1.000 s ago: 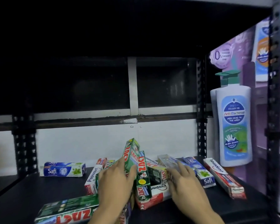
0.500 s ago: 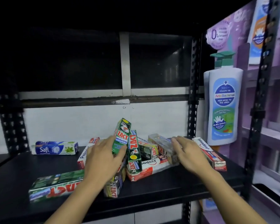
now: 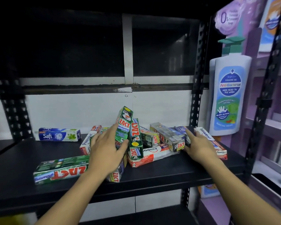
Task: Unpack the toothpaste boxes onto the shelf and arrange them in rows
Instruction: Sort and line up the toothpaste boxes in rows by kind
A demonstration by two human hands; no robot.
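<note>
Several toothpaste boxes lie in a loose pile in the middle of the black shelf (image 3: 169, 174). A green Zact Whitening box (image 3: 124, 124) stands tilted on top, with a second green Zact box (image 3: 135, 140) leaning beside it. My left hand (image 3: 107, 150) rests on the pile's left side, fingers spread, index and thumb touching the tilted box. My right hand (image 3: 199, 145) lies flat between a silver Zact box (image 3: 167, 137) and a Pepsodent box (image 3: 217, 146), with fingertips on a blue Safi box (image 3: 181, 129). A white-and-red Pepsodent box (image 3: 151, 153) sits under the pile.
A lone Safi box (image 3: 59, 134) lies at the back left. Another green Zact box (image 3: 60, 170) lies near the front edge, left. A large body-wash bottle display (image 3: 229, 95) stands past the right upright (image 3: 196, 101). The shelf above is dark.
The view has pulled back and tilted down, showing both forearms. My right hand has slid right, from the pile's middle to beside the right Pepsodent box. My left hand stays on the pile.
</note>
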